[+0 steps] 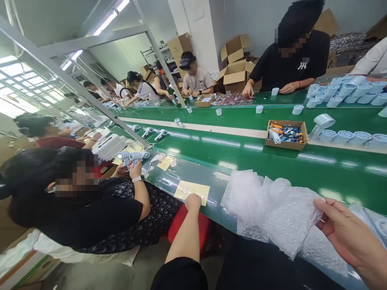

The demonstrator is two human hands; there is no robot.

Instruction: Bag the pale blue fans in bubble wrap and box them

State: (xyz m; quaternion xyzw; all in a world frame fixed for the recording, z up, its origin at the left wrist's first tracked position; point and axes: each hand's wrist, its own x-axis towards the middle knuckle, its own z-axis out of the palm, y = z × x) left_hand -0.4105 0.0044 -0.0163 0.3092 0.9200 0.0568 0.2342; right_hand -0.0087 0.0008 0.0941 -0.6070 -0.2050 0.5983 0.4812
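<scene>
My left hand [193, 202] is closed at the near edge of a yellow sheet of paper [203, 194] lying on the bench. Small pale pieces [188, 190] are scattered on that sheet, just beyond my fingers. Whatever my left fingers hold, if anything, is hidden. On the right, my right hand [344, 227] pinches the edge of clear bubble wrap [290, 213] between thumb and fingers. The bubble wrap is crumpled and spreads across the bench, with more of it beneath.
A green conveyor belt [242, 154] runs past the bench. A small carton [284, 146] of coloured parts stands by light-blue cylindrical housings [344, 137]. At left, a co-worker's hand [135, 170] holds pale-blue dryer-shaped bodies [136, 156]. A red stool [189, 227] is below.
</scene>
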